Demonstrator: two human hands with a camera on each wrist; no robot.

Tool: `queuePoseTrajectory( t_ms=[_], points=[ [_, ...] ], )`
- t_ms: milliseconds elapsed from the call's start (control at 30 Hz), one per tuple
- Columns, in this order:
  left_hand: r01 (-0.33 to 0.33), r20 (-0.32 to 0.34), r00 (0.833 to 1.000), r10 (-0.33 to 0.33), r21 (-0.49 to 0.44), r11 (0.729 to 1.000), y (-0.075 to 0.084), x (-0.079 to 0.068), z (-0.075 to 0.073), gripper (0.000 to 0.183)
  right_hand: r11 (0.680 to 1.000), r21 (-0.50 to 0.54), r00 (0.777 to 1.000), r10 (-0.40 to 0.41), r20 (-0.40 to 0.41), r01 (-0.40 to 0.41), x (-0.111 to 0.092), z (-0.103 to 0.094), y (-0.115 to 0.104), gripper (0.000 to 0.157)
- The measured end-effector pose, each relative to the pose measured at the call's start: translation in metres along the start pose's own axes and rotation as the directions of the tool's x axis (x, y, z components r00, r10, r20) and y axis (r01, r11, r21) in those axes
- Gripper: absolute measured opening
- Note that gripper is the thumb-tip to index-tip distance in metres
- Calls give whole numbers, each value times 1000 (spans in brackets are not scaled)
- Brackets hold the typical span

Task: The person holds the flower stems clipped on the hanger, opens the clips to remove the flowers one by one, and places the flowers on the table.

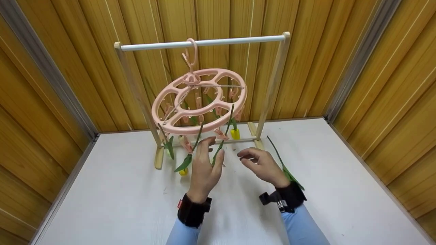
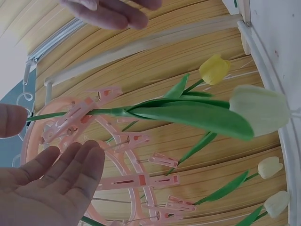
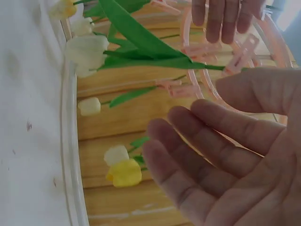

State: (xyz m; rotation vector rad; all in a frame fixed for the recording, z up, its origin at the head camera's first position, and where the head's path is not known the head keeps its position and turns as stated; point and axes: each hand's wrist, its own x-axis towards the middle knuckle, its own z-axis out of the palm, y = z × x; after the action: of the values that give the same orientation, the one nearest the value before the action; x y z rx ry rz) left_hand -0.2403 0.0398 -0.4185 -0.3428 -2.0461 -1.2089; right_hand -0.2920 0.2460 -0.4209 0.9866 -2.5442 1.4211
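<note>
Tabletop (image 1: 112, 204) space is occupied by a wooden-framed rack (image 1: 238, 41), from whose crossbar a pink clip hanger (image 1: 187, 130) is suspended by its hook, with the ring tilted. The step in hand is judged to be the hanging of tulips, bloom down; the clipping of one white tulip appears complete. The left hand (image 1: 206, 166) is held at the front of the ring, thumb and fingers apart; nothing is seen gripped, and whether the stem end is touched by the thumb cannot be told. The right hand (image 1: 262, 165) is held opposite, empty, fingers loosely bent. The white tulip (image 2: 261, 110) is suspended between both hands, its stem clamped in a peg (image 2: 80, 110). Beside the right wrist, a loose stem (image 1: 289, 175) is laid, its bloom hidden. Next, retrieval of that stem by the right hand would probably be required.
</note>
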Motion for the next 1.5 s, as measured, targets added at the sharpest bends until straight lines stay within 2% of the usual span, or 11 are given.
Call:
queuePoseTrajectory(
  t_ms=[233,500,667,900,1233,1500],
  points=[
    [29,31,999,-27,-63,998,-4,2,-2,45,998,60,1000,-6,-25,7,29,14,-9,22],
    [23,52,999,-16,-139,990,-13,7,-5,59,987,163,1000,-4,-19,7,48,31,-11,31],
    [73,89,995,-55,-213,974,-15,9,-9,59,985,170,1000,5,-2,-5,50,39,-14,38],
    [108,112,990,-81,-263,959,-15,10,-13,56,989,143,999,-46,14,44,52,44,-18,38],
    [122,78,992,-100,-356,927,-14,12,-16,46,989,91,993,-115,16,113,50,45,-22,33],
    [120,28,992,-120,-439,890,-15,13,-17,40,988,36,989,-149,6,148,48,46,-29,21]
  ],
)
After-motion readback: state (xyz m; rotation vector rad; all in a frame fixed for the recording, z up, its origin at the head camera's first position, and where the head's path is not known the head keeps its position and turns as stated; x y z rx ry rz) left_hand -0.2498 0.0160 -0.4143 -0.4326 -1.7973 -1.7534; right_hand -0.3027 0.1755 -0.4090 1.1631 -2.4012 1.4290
